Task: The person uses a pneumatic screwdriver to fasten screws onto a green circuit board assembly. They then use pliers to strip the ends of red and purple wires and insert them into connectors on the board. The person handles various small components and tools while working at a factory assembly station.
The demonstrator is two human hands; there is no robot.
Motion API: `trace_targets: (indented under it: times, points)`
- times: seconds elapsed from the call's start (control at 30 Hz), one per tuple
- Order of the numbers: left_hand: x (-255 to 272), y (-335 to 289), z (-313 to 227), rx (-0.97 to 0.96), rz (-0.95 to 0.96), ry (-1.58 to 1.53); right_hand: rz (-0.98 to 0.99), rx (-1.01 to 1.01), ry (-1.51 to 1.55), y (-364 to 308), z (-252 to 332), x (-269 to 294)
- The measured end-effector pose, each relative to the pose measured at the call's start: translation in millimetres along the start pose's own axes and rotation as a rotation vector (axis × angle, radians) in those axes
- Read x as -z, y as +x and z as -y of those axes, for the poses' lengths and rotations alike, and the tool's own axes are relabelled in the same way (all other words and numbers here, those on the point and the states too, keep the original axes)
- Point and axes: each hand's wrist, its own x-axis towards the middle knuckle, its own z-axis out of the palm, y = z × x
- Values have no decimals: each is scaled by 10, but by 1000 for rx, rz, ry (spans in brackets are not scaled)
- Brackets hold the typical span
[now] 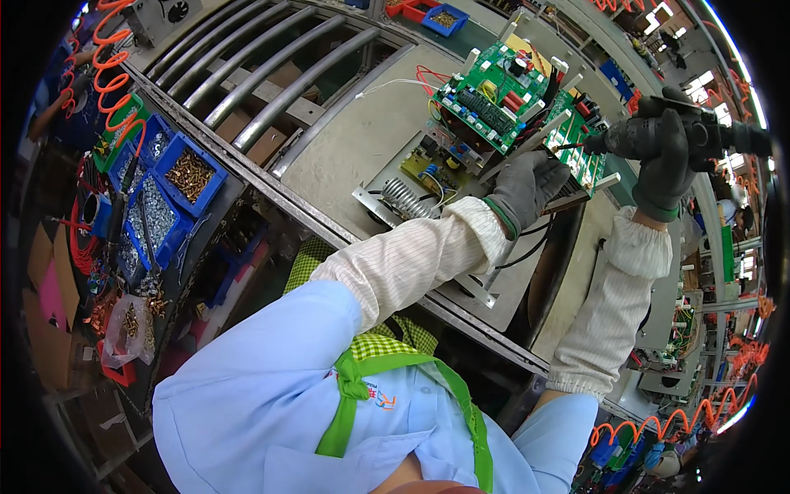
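Circuit board assembly [510,111]: green boards studded with red, black and yellow parts, mounted tilted on a metal frame, stood on the grey work surface [362,140] ahead of the person.
Left hand [527,188]: grey-gloved, with a white sleeve cover to the elbow, lay against the lower edge of the assembly, fingers curled over the frame and grasping it.
Right hand [662,173]: grey-gloved too, was clenched around the grip of a black power screwdriver [691,132], held level with its tip at the right-hand green board [583,136].
Coil [405,200]: a silvery wound part sat on the frame's base, just left of the left hand.
Bins [169,185]: blue trays of brass and silver screws lay well apart, on the person's left.
Rollers [263,66]: grey bars ran beyond the work surface.
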Motion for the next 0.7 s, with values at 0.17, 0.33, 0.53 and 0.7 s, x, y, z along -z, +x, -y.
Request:
trace_targets:
  times: [0.17, 0.33, 0.53, 0.7]
  points:
    - [-37, -51, -40, -9, 4, -63, -2, -113, 7, 106, 9, -99]
    - [-120, -105, -58, -68, 7, 146, -35, -109, 33, 65, 9, -217]
    - [-148, -102, -120, -8, -46, 190, -294, -376, -143, 382, -173, -230]
    - [-153, 1, -118, -2, -118, 223, -264, -259, -99, 341, -275, -234]
